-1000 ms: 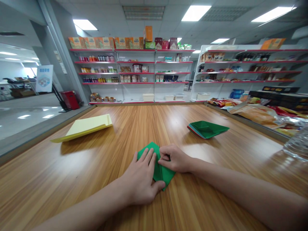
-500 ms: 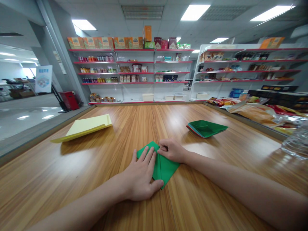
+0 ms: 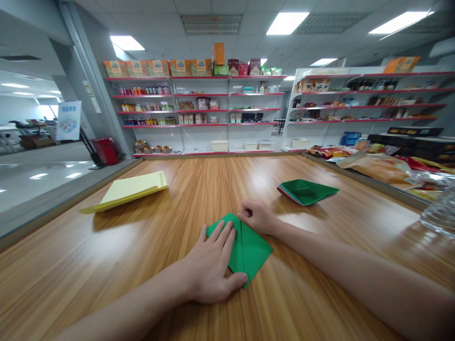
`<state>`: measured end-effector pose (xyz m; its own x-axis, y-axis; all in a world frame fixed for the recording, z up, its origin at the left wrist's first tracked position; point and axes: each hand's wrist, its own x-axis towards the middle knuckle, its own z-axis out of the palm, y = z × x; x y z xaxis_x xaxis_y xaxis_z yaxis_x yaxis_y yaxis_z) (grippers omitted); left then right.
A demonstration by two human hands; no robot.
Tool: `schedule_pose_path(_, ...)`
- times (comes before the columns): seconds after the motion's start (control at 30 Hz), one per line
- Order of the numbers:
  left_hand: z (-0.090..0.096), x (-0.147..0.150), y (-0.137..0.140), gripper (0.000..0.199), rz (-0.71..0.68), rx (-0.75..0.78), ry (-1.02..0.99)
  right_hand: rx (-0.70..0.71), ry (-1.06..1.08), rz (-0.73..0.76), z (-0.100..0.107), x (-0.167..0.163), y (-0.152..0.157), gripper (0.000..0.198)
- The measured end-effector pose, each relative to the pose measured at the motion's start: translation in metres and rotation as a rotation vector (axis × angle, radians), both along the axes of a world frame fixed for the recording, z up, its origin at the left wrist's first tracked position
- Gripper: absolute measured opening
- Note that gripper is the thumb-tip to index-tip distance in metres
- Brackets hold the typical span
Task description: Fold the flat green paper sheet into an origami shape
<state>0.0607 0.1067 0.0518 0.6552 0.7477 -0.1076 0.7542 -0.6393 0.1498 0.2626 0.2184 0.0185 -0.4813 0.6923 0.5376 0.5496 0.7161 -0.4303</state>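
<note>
A folded sheet of green paper [image 3: 253,247] lies at the near middle of the wooden table, roughly kite-shaped, with a fold line down its centre. Spread flat over its left part is my left hand [image 3: 213,267], fingers apart and thumb close to the bottom corner. My right hand [image 3: 259,217] is curled into a fist at the paper's upper right edge. Its fingertips touch or nearly touch the top of the fold line; nothing shows inside it. The paper's left part is partly hidden by my left fingers.
A yellow paper pad [image 3: 133,189] rests on the table at the left. On the right sits a stack of folded coloured paper [image 3: 308,192], green on top. Beyond the right table edge are snack packages [image 3: 377,168] and clear plastic [image 3: 441,213]. Stocked shelves [image 3: 201,111] stand behind.
My right fist has shifted slightly up and away from the paper's middle, uncovering more of its right side. My left hand stays on the paper. The whole view has tilted a little.
</note>
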Motion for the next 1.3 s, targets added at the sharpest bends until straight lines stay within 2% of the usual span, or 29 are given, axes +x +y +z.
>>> schedule_pose_path(0.3, -0.001, -0.002, 0.001, 0.092, 0.0, -0.018, -0.02, -0.013, -0.106, 0.219, 0.003, 0.006, -0.016, 0.027)
schedule_pose_path(0.67, -0.001, -0.002, 0.002, 0.091, -0.006, -0.016, -0.037, -0.07, -0.201, 0.488, 0.028, -0.001, -0.037, 0.028)
schedule_pose_path(0.9, -0.004, -0.003, 0.004, 0.09, -0.008, 0.003, -0.051, -0.073, -0.233, 0.519, 0.03, -0.002, -0.041, 0.027)
schedule_pose_path(1.17, 0.003, -0.004, 0.003, 0.089, -0.006, -0.037, -0.023, -0.108, -0.252, 0.617, 0.031, -0.004, -0.056, 0.027)
schedule_pose_path(1.3, -0.004, -0.01, 0.015, 0.073, 0.058, -0.034, 0.003, -0.165, -0.125, 0.48, 0.022, -0.008, -0.057, 0.029)
